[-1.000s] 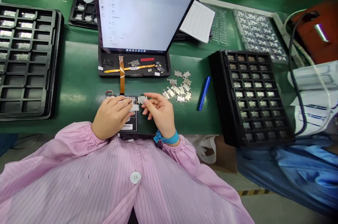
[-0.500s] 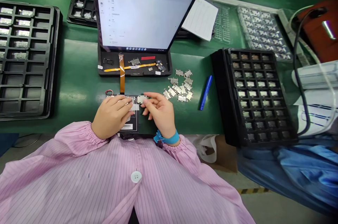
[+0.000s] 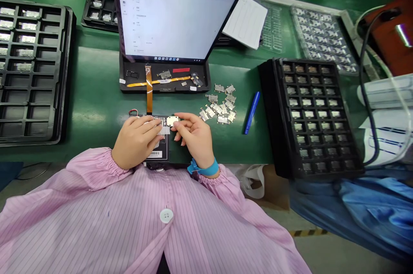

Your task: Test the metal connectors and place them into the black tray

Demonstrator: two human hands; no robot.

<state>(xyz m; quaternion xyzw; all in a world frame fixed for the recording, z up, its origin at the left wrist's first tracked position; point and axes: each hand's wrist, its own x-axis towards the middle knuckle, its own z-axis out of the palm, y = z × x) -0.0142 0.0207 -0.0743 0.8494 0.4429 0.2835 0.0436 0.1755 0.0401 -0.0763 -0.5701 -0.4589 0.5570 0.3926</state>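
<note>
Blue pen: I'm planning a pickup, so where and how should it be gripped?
Probably pinch the blue pen across its middle, coming from directly above: it lies flat, long and slim, with green bench showing along both sides.

The left-hand grip (image 3: 137,141) rests on the flat black rectangular board (image 3: 164,147). The right-hand grip (image 3: 192,134) pinches a small pale rectangular module (image 3: 172,121). A flat orange ribbon cable (image 3: 149,100) lies above the board.

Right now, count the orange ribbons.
2: one ribbon runs from the tray under the screen toward the left hand; the other ribbon lies in that tray. More may be hidden.
</note>
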